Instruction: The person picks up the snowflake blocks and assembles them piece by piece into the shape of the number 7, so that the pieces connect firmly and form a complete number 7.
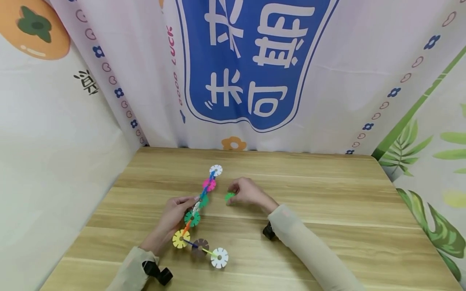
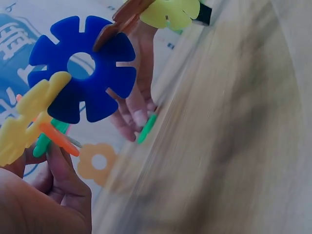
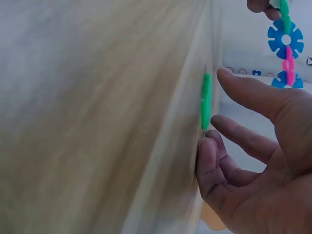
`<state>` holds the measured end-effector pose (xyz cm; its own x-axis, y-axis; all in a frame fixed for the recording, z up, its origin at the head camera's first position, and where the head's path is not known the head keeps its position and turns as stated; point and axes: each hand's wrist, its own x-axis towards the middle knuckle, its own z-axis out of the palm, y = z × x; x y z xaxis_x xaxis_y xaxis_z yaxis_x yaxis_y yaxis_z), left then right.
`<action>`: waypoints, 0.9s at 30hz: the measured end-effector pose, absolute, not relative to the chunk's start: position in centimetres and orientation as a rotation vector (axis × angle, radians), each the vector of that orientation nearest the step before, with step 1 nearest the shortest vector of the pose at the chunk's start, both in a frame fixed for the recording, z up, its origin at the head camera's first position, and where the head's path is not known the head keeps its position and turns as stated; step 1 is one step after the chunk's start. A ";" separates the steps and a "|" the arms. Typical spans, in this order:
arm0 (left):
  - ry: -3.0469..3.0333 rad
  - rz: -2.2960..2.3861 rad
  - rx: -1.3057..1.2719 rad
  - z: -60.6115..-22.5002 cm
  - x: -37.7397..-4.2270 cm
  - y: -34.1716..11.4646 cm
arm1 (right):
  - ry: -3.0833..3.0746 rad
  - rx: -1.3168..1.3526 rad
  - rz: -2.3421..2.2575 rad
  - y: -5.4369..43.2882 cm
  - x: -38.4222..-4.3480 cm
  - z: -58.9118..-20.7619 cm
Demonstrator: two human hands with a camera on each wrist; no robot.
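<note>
My left hand [image 1: 173,215] pinches a chain of slotted plastic snowflake discs [image 1: 195,220] near its middle, by a green disc. White, pink, green, yellow and brown discs show along the chain, with blue and orange ones edge-on. Up close in the left wrist view are a blue disc [image 2: 46,53] and a yellow disc [image 2: 19,124]. Over the table, my right hand [image 1: 250,192] is at a single green disc [image 1: 229,197]. In the right wrist view this green disc [image 3: 206,100] stands edge-on beside the fingertips, with thumb and forefinger spread apart from it.
The wooden table [image 1: 327,194] extends on both sides of the hands. A printed curtain [image 1: 145,60] hangs along its back edge. The chain's lower end bends right, toward a white disc [image 1: 214,262]. Black wrist cameras [image 1: 269,231] sit on both wrists.
</note>
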<state>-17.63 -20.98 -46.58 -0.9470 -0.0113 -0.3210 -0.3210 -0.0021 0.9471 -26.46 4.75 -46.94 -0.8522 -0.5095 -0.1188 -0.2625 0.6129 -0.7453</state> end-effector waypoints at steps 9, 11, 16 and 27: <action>1.958 2.082 -0.344 -46.6 -17.7 -21.7 | 2.573 -0.643 -1.041 4.5 -26.3 -47.4; 1.954 2.083 -0.343 -46.5 -17.6 -21.6 | 2.569 -0.638 -1.048 4.6 -26.3 -47.3; 1.955 2.072 -0.335 -46.5 -17.5 -21.3 | 2.553 -0.645 -1.031 5.2 -26.1 -46.8; 2.000 2.015 -0.333 -46.8 -17.8 -19.8 | 2.549 -0.703 -0.962 7.5 -24.9 -46.0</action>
<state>-17.84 -19.80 -46.77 -0.9337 0.0371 -0.3562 -0.3565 -0.0010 0.9343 -24.92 7.50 -46.02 -0.8253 -0.5506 -0.1252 -0.3305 0.6508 -0.6836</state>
